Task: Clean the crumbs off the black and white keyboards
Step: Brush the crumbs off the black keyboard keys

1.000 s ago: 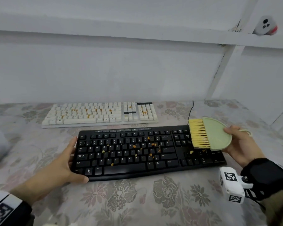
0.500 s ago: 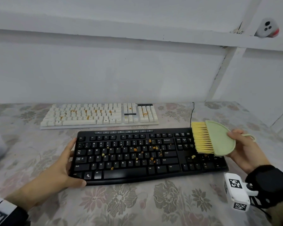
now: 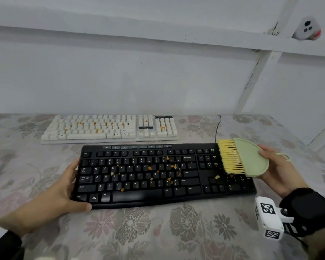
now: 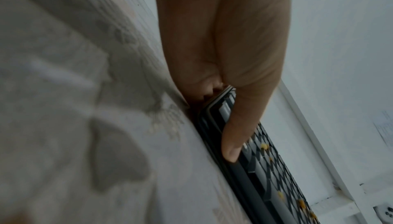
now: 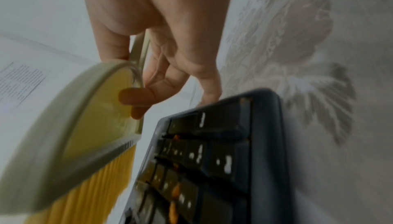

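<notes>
The black keyboard (image 3: 165,175) lies nearest me, crumbs (image 3: 150,168) scattered over its keys; the white keyboard (image 3: 109,128) lies behind it, equally soiled. My left hand (image 3: 51,199) clasps the black keyboard's left end. My right hand (image 3: 281,171) grips the green brush (image 3: 250,156), bristles over the number pad. Sweeping is not begun; next I judge a leftward stroke. Crumbs between keys are hard to discern.

1. Soft, even light is filling the head view, casting only faint shadows.
2. Wide-angle distortion is bending the wall beam (image 3: 158,34) toward the edges.
3. Both wrist views are looking dim and grainy.
4. Motion blur is smearing the tablecloth (image 4: 63,93) nearby.
</notes>
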The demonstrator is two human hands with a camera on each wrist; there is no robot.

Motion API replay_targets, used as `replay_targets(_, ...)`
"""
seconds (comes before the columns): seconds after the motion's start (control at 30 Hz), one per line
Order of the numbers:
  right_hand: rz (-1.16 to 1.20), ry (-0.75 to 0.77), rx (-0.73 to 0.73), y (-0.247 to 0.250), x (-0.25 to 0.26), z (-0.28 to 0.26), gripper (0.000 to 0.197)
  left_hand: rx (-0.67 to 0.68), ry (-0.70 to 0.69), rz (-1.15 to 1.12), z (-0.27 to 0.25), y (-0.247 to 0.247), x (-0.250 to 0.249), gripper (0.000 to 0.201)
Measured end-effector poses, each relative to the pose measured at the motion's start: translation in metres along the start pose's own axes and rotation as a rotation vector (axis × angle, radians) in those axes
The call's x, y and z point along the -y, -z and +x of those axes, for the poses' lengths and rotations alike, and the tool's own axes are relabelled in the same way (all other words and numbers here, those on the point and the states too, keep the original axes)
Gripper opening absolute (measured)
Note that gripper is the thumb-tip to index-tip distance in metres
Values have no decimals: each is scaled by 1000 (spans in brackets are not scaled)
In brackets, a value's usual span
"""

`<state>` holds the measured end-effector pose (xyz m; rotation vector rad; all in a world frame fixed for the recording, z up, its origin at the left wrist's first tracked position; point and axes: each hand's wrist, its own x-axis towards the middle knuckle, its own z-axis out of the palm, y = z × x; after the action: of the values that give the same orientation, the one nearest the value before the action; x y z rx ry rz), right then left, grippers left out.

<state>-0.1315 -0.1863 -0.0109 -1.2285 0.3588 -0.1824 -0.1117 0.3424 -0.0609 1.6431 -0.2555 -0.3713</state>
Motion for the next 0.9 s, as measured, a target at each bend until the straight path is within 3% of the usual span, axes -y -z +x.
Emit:
replay_targets(0.13,34,99,-48,10,24,2,44,-29,-13,12,1,2,4,128)
replay_targets(0.23,2,263,-155,16,52,2,35,-39,-18,16,2,2,5,126)
replay_targets(0.33,-183,384,-238,17,66,2,34,-34,-20,12,3,3,7,121)
replay_targets(0.43,-397,461,-198,9,67,-4,35,-28,-17,20,4,5,11,122)
replay_targets(0.67,-705,503,-57,4,51,-23,39,-21,-21,28,5,7,15,127)
replay_targets(0.9,-828,392,21,15,43,-57,50,-8,-53,42,4,2,11,124)
